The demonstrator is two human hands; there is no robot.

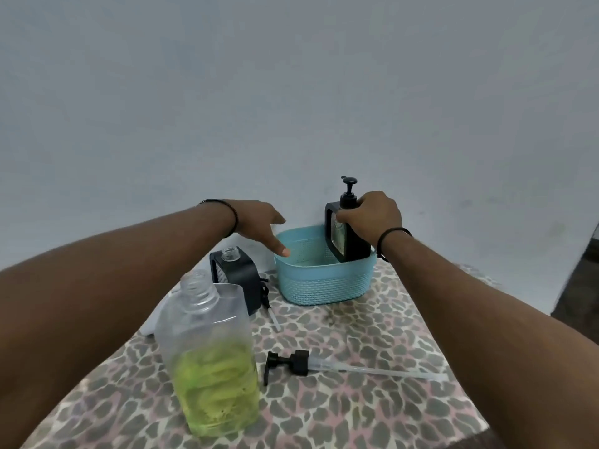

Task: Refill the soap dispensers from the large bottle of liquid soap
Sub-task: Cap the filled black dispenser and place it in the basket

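Observation:
A large clear bottle [210, 358] stands uncapped at the front left of the table, about half full of green liquid soap. Its black pump with a long tube [301, 367] lies on the table beside it. A black dispenser [238, 277] stands open-necked behind the bottle, with its pump [267, 303] lying next to it. My right hand [369, 215] grips the top of a second black dispenser [346, 244], pump on, standing in the right end of a light blue basket [324, 283]. My left hand [259, 222] reaches over the basket's left rim, fingers extended and touching it.
The table wears a leopard-print cloth [372, 351] and stands against a plain grey wall [291, 92]. A white object [155, 322] shows partly behind the large bottle. A dark strip of floor or furniture [580, 280] lies to the right of the table.

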